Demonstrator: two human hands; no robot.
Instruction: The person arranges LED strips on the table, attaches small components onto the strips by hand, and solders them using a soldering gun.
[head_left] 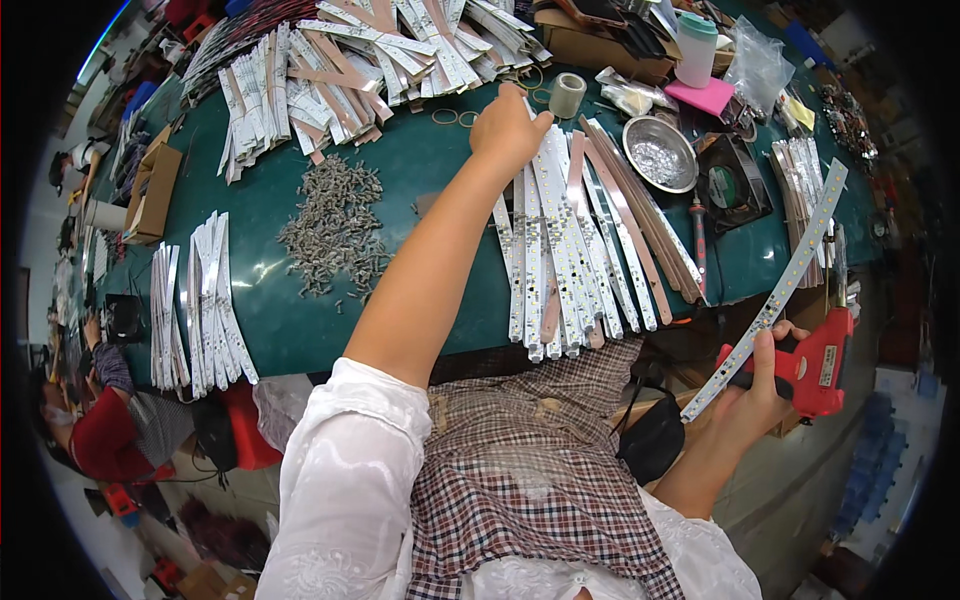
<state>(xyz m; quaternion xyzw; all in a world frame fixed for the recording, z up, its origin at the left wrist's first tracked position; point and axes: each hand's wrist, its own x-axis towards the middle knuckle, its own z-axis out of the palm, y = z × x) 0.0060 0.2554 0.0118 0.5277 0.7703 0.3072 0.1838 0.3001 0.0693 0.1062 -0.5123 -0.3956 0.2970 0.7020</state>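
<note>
Left hand [508, 128] stretched far forward, fingers curled down onto the top end of the strip pile [570, 250], long axis running toward the body. Right hand [765, 385] low and near, gripping one strip [775, 295] and a red tool [822, 365], strip slanting up and away.

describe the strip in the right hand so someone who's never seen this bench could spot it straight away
Start at the green table, then go off its right front edge to the right hand, which grips a red tool. In that same hand is a long white led strip, slanting up to the right. It alone is lifted off the table; the other strips lie flat in piles.
</note>
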